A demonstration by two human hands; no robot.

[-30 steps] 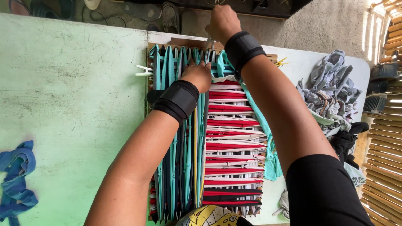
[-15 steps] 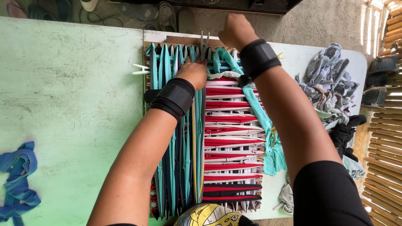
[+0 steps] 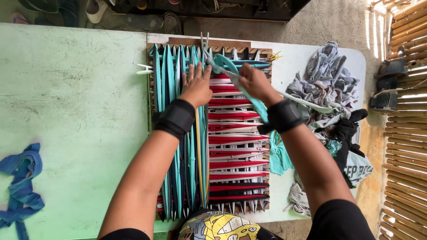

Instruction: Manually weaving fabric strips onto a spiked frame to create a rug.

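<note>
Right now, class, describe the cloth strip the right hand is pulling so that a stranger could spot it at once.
Start at the wooden frame with nails on the pale green table, strung with teal and red strips. Near its top edge, the right hand grips a teal strip. Unlike its taut neighbours, it runs slantwise across the frame and hangs loose beside it.

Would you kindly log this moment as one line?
left hand: flat on teal strips | right hand: gripping teal strip | loom frame

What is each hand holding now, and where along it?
Right hand grips the teal fabric strip near its upper end; left hand holds nothing, pressing flat on the loom strips.
</note>
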